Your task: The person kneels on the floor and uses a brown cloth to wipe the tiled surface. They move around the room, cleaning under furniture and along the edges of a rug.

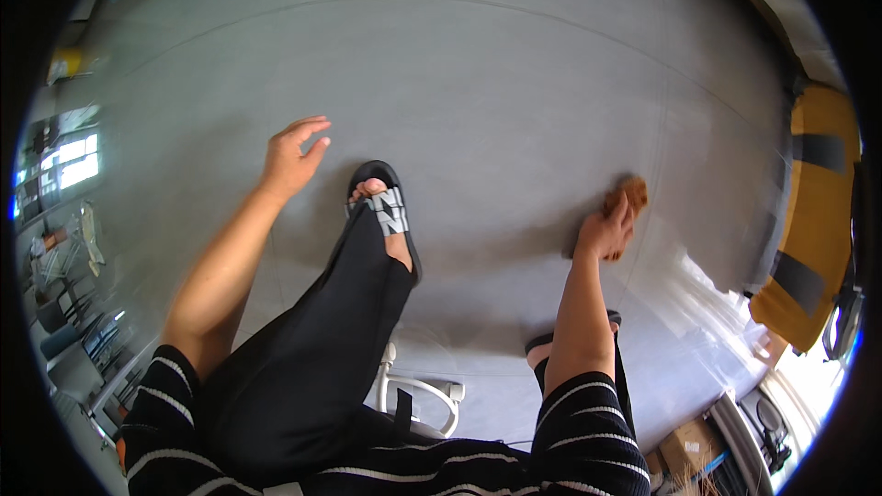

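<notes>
My left hand (294,154) hangs free over the grey floor (496,64), fingers apart and holding nothing. My right hand (608,231) is closed around a small brown fuzzy object (632,193), partly hidden by my fingers and blurred. Between the hands my leg in black trousers steps forward, the foot in a black slide sandal (386,211) with a grey and white strap. The other sandal (551,342) shows only partly behind my right forearm.
A white chair base (424,397) stands low by my legs. A yellow and black piece of furniture (813,220) stands at the right edge. A cardboard box (691,448) and cables lie at lower right. Shelves and clutter line the left rim.
</notes>
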A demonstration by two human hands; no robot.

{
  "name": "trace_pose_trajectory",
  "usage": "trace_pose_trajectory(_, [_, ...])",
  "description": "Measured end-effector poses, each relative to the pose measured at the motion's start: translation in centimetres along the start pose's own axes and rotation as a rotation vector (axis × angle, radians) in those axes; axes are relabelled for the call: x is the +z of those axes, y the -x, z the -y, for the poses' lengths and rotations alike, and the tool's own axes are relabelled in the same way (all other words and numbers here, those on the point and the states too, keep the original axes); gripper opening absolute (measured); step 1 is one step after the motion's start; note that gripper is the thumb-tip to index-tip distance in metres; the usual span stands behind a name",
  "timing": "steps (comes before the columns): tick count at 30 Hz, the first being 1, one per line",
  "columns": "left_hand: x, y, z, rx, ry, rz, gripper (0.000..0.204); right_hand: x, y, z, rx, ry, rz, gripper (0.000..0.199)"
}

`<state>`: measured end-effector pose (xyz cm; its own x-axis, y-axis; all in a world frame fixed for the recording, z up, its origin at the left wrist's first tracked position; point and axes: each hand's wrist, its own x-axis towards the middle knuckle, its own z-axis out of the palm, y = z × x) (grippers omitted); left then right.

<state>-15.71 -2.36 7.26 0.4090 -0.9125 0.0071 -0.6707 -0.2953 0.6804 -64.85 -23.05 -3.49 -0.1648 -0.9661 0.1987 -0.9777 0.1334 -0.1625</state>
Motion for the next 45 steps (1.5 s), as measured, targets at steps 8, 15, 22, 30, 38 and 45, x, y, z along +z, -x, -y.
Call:
trace_pose_trajectory(8, [0.9,0.5,-0.7,-0.095,0.103,-0.045,0.025,-2.8,6.0,18.6,-0.617,-0.279,0.55,0.053])
trace_pose_trajectory(15, [-1.2,2.8,-2.8,-0.108,0.074,0.119,0.032,-11.2,1.9,20.4,-0.393,-0.777,0.672,0.051])
trace_pose_trajectory(22, [-10.6,7.7,-2.5,-0.03,-0.032,0.042,0.033,-23.9,-4.9,19.8,0.076,-1.12,0.593,0.046])
trace_pose_trajectory(30, [-20.4,13.4,1.9,-0.13,-0.192,0.063,0.034,-21.5,-1.7,9.4,0.703,-1.277,0.262,0.033])
trace_pose_trajectory(38, [-18.3,16.7,8.2,-0.259,-0.232,0.123,0.03,-3.9,7.9,-10.7,1.545,-0.591,-0.111,0.025])
trace_pose_trajectory(45, [-17.0,19.4,12.5,-0.334,-0.168,0.116,0.029,-5.8,7.3,-1.7,0.869,-0.134,-0.152,0.035])
